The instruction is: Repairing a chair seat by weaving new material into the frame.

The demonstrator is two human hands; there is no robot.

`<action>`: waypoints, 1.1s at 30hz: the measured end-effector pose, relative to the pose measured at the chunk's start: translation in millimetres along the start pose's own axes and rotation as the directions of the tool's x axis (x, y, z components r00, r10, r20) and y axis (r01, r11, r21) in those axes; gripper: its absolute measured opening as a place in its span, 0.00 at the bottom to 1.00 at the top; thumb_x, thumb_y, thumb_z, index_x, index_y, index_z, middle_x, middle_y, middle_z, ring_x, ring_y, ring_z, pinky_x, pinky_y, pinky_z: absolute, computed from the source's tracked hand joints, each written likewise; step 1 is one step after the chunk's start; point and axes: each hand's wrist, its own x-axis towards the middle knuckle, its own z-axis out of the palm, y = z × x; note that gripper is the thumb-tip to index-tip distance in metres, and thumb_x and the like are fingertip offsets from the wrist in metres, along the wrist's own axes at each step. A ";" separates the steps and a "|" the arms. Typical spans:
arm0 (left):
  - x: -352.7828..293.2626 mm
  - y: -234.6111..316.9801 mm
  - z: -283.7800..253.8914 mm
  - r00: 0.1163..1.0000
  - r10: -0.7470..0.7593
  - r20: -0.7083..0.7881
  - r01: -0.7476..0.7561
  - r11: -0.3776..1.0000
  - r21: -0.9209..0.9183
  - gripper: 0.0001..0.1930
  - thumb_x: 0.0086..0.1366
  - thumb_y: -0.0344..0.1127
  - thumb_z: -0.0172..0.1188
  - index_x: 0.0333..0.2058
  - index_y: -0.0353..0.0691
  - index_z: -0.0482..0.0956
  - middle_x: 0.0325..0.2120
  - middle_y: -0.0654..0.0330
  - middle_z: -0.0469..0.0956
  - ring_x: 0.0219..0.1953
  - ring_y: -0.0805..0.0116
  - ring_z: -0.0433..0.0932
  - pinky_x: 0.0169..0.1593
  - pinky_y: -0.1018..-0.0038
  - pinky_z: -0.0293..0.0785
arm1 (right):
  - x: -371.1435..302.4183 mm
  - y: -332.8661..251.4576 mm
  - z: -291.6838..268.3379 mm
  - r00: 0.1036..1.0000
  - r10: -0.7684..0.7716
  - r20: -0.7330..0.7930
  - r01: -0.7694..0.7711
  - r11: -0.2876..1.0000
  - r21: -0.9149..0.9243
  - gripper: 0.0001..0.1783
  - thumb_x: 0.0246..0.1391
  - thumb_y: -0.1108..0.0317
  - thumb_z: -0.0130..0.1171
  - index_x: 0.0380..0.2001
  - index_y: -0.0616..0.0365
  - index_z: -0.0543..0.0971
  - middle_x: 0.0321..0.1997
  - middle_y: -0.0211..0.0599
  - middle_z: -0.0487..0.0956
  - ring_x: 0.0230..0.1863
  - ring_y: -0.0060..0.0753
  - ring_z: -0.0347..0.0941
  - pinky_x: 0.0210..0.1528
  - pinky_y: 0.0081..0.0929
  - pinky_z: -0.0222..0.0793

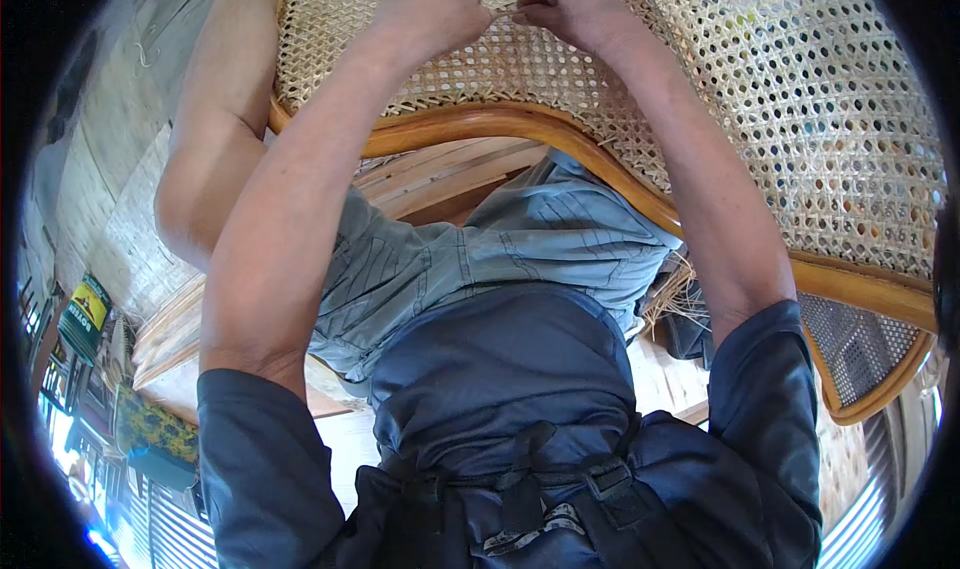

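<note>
A woven cane panel [520, 74] in a curved wooden frame [480, 121] lies before me across my lap. Over its far part, my left hand [440, 11] is closed with the fingers curled inward. My right hand [572, 11] faces it, thumb and fingers pinched together. A short bit of thin cane strand [503, 13] spans the small gap between the two hands, and both appear to grip it. The fingertips of the left hand are mostly hidden behind its back.
A taller woven cane section [820, 119] rises on the right, with another framed mesh piece [865, 344] below it. Loose strands [680, 294] lie beside my right hip. At far left are a green and yellow container [85, 319] and a patterned box [155, 429]. My bare leg [215, 129] borders the panel's left side.
</note>
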 end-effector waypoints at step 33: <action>12.3 39.5 -2.2 0.991 -0.045 0.125 0.028 0.990 0.139 0.13 0.56 0.34 0.49 0.31 0.31 0.80 0.30 0.42 0.78 0.36 0.47 0.78 0.39 0.59 0.74 | 27.7 8.1 19.7 0.892 0.414 -0.179 -0.447 0.864 -0.230 0.16 0.47 0.67 0.55 0.40 0.61 0.79 0.45 0.48 0.77 0.48 0.48 0.73 0.49 0.36 0.69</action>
